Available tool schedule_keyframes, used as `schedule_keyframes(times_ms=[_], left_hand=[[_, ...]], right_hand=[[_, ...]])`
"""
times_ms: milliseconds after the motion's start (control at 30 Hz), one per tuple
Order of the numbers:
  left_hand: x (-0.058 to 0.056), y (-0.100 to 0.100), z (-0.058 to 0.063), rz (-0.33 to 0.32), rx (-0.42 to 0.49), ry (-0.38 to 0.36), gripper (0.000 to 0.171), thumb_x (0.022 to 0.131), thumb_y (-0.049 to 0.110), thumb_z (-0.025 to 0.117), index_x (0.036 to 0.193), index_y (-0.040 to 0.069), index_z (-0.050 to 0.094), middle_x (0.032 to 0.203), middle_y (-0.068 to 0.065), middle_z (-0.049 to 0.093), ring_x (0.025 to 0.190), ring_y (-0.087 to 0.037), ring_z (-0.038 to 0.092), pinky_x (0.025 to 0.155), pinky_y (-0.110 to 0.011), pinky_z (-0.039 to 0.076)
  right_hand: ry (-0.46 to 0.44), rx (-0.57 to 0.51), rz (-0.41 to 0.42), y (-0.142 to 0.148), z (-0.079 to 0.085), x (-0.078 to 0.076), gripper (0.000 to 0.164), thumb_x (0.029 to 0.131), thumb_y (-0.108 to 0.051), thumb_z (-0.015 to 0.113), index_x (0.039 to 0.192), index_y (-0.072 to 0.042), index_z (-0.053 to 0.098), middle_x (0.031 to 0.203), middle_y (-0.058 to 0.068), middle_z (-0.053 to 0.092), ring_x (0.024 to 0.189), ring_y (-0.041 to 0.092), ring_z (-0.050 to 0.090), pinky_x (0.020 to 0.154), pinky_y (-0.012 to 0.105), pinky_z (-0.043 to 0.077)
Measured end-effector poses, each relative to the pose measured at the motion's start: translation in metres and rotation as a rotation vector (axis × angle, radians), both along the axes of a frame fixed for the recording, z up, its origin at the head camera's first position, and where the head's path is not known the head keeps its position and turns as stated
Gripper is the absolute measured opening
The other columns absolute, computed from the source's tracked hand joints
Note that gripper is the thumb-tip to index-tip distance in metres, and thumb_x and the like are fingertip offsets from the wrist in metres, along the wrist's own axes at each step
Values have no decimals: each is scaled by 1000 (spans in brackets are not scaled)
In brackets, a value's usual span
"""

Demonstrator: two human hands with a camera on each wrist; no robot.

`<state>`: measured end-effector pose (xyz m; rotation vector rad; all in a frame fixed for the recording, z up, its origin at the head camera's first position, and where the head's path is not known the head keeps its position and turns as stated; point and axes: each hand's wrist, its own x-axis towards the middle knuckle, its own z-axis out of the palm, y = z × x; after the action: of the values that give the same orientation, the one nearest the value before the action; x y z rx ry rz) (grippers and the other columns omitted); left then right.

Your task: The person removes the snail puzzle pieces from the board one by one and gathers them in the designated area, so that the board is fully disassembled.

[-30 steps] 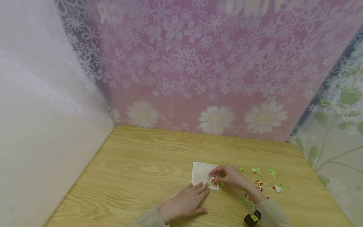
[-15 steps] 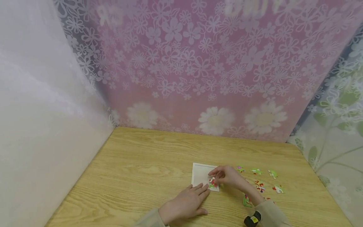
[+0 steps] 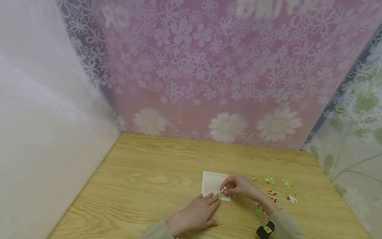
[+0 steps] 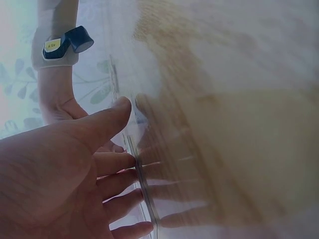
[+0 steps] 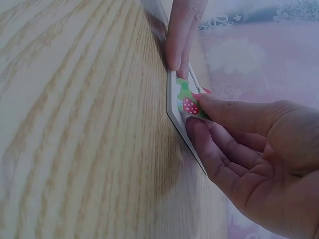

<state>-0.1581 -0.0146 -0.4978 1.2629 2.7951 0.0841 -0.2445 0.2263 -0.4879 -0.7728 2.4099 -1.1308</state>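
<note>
A white square puzzle tray [image 3: 209, 183] lies on the wooden table. My left hand [image 3: 198, 212] rests flat with its fingers spread, the fingertips on the tray's near edge; the left wrist view shows those fingers [image 4: 119, 181] against the rim. At the tray's near right corner my right hand [image 3: 238, 186] pinches a jigsaw piece [image 5: 189, 102] between thumb and fingers. Green with a red, white-dotted mushroom cap and some white, the piece sits slightly tilted inside the corner in the right wrist view. Part of it is hidden by the thumb.
Several loose jigsaw pieces lie right of the tray, among them a red one [image 3: 273, 196], a green one [image 3: 287, 182] and a white-green one [image 3: 292, 199]. Another piece [image 3: 259, 211] lies by the right forearm. A flowered pink backdrop [image 3: 191, 83] rises behind the table.
My right hand's fingers have drawn closer together and slightly nearer over the piece at the tray's corner. The left hand has stayed in place.
</note>
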Motion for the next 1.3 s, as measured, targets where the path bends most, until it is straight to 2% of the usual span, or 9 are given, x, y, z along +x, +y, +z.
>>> schedule_keyframes(times_ms=[200,400,600,733,1100,1300], left_hand=[[1,0,1,6,0,19,73,97,58,57,152,12,46,159,-2,42,145,-19,40,109,-42,45],[2,1,-1,10,0,50,72,96,58,58,151,13,48,157,-2,45,144,-18,42,109,-41,45],[2,0,-1,10,6,44,72,97,57,58,151,12,48,158,-2,44,144,-18,42,109,-42,45],[2,0,-1,6,10,42,72,97,57,58,152,12,47,158,-2,44,144,-19,42,109,-42,45],[1,1,-1,20,15,-14,73,97,56,58,154,12,45,160,-2,40,147,-19,39,111,-43,43],[2,1,1,17,7,-11,73,97,55,58,154,12,44,160,-2,40,147,-19,39,111,-43,43]], right_hand=[[22,-8,-24,1,3,1,13,93,-9,73,104,-3,75,93,6,74,77,7,64,67,23,50],[28,-22,-70,7,11,1,16,93,-10,72,107,-2,74,92,7,73,77,12,68,67,24,53],[-46,-92,-106,18,21,2,20,96,-6,69,112,5,70,95,15,71,82,28,72,73,38,61],[-68,-112,-130,26,23,1,23,96,-7,68,115,7,68,96,17,70,84,30,72,75,41,61],[-10,-73,-166,54,27,1,26,98,-13,68,117,5,68,97,16,71,84,32,73,72,43,61],[-2,-32,-200,77,27,4,30,98,-18,68,120,3,67,99,13,70,84,30,72,73,41,61]])
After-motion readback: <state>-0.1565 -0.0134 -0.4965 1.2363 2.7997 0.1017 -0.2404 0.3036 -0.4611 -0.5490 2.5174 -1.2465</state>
